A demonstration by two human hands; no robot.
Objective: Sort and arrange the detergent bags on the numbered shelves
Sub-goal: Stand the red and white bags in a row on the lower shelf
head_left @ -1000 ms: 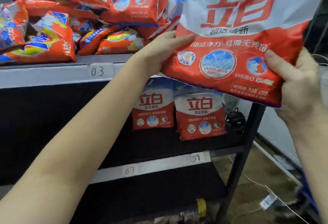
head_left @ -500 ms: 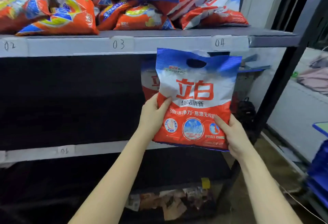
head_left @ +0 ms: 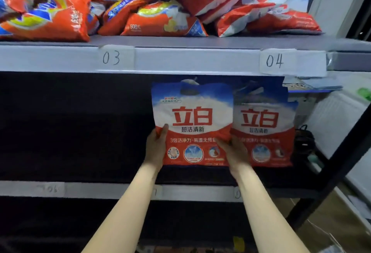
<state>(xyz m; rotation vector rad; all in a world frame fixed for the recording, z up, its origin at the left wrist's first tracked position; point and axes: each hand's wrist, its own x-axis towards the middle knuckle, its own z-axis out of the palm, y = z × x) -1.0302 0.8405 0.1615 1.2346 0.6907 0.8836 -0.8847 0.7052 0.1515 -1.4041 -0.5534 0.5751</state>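
Standing upright, detergent bag is clamped between both hands on middle shelf. Left hand gripped on lower left edge, thumb laid over front; right hand gripped on lower right corner. Long axis vertical, handle hole uppermost. Matching bag stood just beyond right hand, edge overlapped. Mixed bags heaped on shelf above hands, labels 03 and 04 below them.

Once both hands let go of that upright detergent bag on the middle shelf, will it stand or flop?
The detergent bag looks filled and fairly firm, with a flat front, so it probably stands. The matching bag beside it stands unaided. The left hand and right hand grip only its lower corners; the glossy film may be slippery.
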